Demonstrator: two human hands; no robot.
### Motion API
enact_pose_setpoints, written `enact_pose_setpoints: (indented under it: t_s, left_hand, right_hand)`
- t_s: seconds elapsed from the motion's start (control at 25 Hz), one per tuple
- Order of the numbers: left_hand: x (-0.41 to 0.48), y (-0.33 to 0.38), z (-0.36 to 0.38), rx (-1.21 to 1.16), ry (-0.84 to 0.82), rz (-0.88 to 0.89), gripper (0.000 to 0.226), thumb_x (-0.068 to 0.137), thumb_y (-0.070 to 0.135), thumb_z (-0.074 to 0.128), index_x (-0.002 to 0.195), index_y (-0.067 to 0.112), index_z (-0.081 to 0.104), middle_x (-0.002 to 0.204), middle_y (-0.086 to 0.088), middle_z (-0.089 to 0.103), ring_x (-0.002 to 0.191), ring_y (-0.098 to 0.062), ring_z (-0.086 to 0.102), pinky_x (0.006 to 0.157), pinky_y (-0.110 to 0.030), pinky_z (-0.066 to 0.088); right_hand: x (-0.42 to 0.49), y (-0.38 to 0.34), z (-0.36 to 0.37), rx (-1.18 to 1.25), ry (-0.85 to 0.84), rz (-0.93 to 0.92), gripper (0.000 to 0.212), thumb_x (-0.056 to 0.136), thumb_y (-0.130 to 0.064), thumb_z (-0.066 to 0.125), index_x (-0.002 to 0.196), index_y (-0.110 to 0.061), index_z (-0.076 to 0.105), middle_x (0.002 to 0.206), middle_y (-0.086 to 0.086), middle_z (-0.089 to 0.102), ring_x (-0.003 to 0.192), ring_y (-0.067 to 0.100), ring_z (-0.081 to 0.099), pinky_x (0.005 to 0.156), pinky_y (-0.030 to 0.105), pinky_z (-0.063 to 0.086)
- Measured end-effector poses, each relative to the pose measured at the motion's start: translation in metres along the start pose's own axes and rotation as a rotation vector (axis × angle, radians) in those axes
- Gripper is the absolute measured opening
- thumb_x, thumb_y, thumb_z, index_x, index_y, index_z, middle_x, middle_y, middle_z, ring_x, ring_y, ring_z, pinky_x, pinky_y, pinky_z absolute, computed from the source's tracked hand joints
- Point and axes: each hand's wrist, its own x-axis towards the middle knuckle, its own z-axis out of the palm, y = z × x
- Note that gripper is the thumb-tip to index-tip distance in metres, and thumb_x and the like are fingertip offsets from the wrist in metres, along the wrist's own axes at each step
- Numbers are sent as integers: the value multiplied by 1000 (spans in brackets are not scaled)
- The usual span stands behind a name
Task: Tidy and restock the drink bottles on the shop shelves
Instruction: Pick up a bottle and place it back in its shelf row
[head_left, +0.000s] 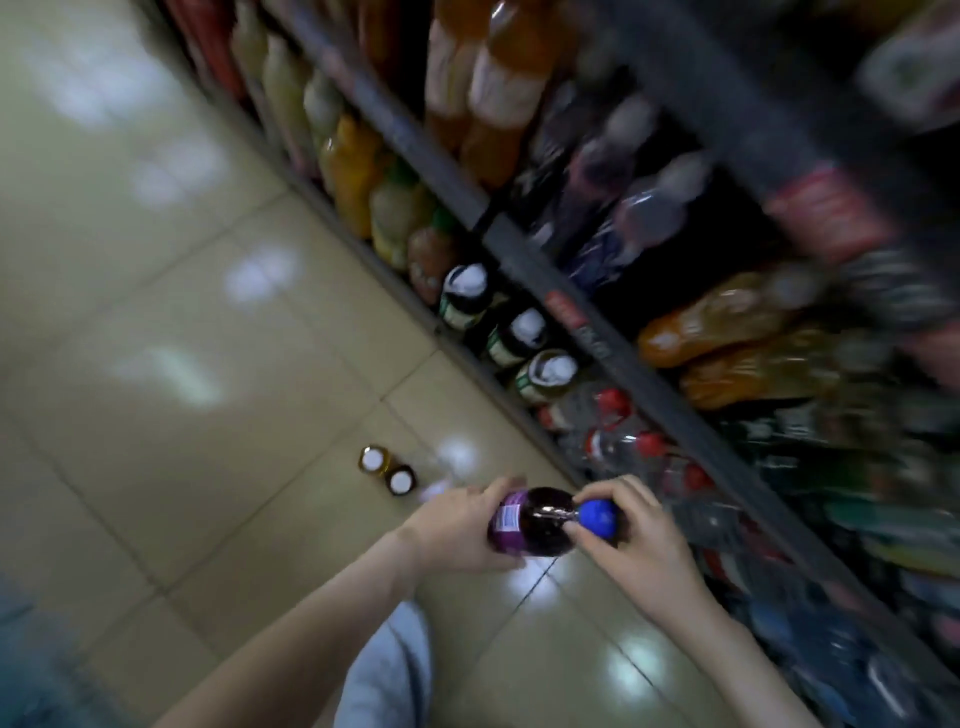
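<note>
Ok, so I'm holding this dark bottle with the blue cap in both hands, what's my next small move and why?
Probably tip it upright and move it right toward the bottom shelf. Your left hand grips the bottle, your right hand holds its blue cap, and it lies sideways over the floor, short of that shelf.

Shelves run diagonally along the right, stocked bottles ranked on them; floor to the left, two loose bottles standing on it near the lowest shelf.

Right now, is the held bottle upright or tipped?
Tipped sideways: left hand grips the bottle, right hand grips its blue cap beside it.
</note>
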Motion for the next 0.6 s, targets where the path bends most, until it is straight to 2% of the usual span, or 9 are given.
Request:
enact_pose_setpoints:
  t_s: [0.04,0.12,0.2,0.24,0.28,0.36,0.44,0.56,0.6]
  left_hand:
    - [-10,37,-12,22,54,22,78,72,52,70,137,26,36,118,-3,63,109,-24,59,89,-31,45]
    - [-25,109,-25,107,169,75,65,70,57,69,123,27,45,102,-1,69,96,-26,64,77,-30,46]
    - [-40,191,-21,106,206,149,62,66,57,71,117,27,49,97,-1,70,93,-25,64,74,-29,44]
    - [-48,234,-14,72,199,208,62,63,57,72,114,29,51,97,1,70,94,-24,64,74,-28,45]
    - [-55,277,-2,40,175,261,61,59,59,70,111,31,52,97,3,71,95,-23,64,76,-29,46]
    - [-72,361,26,17,113,362,57,55,60,66,103,33,54,98,6,70,95,-18,64,77,-28,46]
    - [-97,461,69,2,6,448,57,58,58,71,106,32,56,99,9,68,93,-10,62,78,-24,47]
    - [-114,580,122,-8,-124,596,60,58,63,72,110,38,54,102,15,65,90,0,60,81,-22,48]
    - [-119,621,139,0,-151,655,62,57,65,71,110,38,54,103,15,66,90,1,61,83,-23,48]
  right_hand:
    - [-18,-10,-26,66,104,6,21,73,-28,73,90,-29,60,92,-9,60,88,-6,56,79,5,39]
    - [-57,-19,-71,295,263,99,39,75,-10,79,107,-22,59,102,-7,62,87,0,59,82,10,45]
    - [-112,-15,-110,457,285,155,56,73,-1,79,120,-17,52,108,-6,63,91,0,61,90,18,48]
    - [-142,-9,-128,501,294,157,56,73,-2,78,120,-18,51,108,-6,64,90,-5,61,89,18,48]
    - [-175,-2,-147,558,320,161,53,74,-2,78,116,-19,51,106,-6,65,86,-8,61,84,15,49]
    - [-239,13,-189,663,444,174,45,74,-5,78,108,-21,54,102,-2,67,85,-2,63,80,18,50]
    - [-328,35,-246,682,613,180,38,74,-10,80,103,-21,59,100,-2,70,89,9,66,80,26,53]
    - [-436,68,-323,670,817,150,33,73,-13,81,99,-21,62,91,-4,71,79,8,66,66,21,52]
    - [-472,78,-348,641,902,142,33,72,-13,81,99,-21,63,91,-4,71,79,8,66,68,21,52]
